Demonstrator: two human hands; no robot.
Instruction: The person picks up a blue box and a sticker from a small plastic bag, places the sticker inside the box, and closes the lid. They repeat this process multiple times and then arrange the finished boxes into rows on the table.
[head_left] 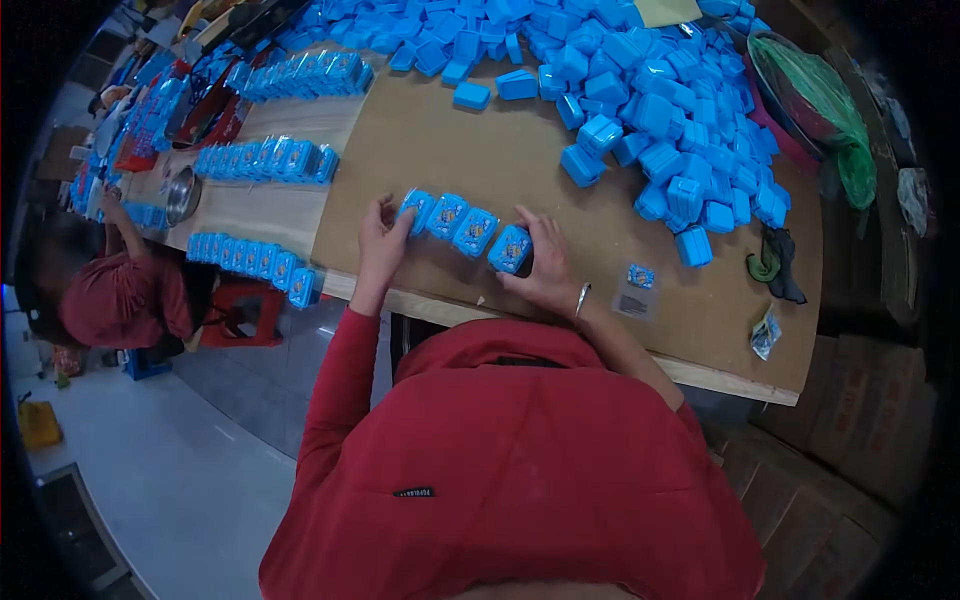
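Observation:
A short row of small blue plastic boxes with printed labels lies on the brown board in front of me. My left hand (382,245) grips the left end box (417,211), its thumb against the near side. Two more labelled boxes, one in the middle-left (446,216) and one in the middle-right (475,232), stand between my hands. My right hand (546,266) has its thumb and fingers around the right-hand labelled box (510,248), which sits slightly apart from the others.
A large heap of blue boxes (655,110) covers the back and right of the table (420,140). Labelled boxes stand in rows (265,160) at the left. A clear sleeve with a sticker (637,290) lies on the right. Another person (125,290) sits at the far left.

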